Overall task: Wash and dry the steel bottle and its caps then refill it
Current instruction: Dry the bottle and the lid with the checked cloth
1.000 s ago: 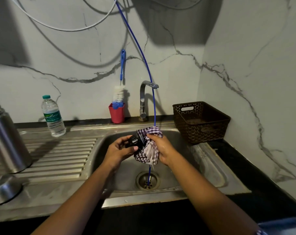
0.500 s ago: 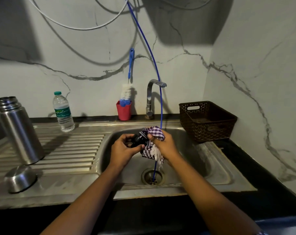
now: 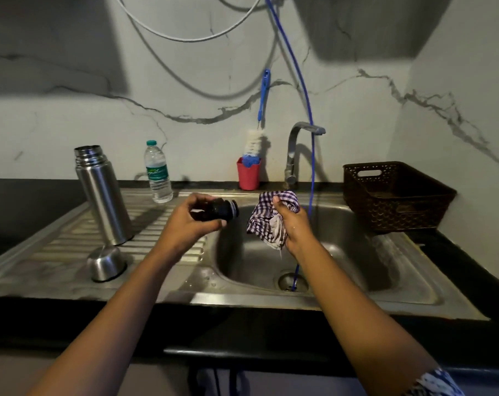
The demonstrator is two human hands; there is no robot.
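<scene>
The small black screw cap [image 3: 224,210] is held in the curled grip of the left hand [image 3: 195,221] at the left rim of the steel sink [image 3: 342,252]. The purple checked cloth [image 3: 266,221] is clutched in the right hand [image 3: 293,228], apart from the cap. The uncapped steel bottle [image 3: 103,195] is stood upright on the drainboard [image 3: 56,252], with the domed steel cup [image 3: 106,262] placed just beside it.

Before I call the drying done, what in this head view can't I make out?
Head view throughout:
Steel bottle inside: seen side-on, own wall hides it.
Black inner cap: left hand covers part, dim light; wet or dry unclear.
Steel cup cap: mouth down on drainboard, inside hidden.
Brown basket: dark, near wall hides contents.
Checked cloth in right hand: bunched, dampness untellable.
</scene>
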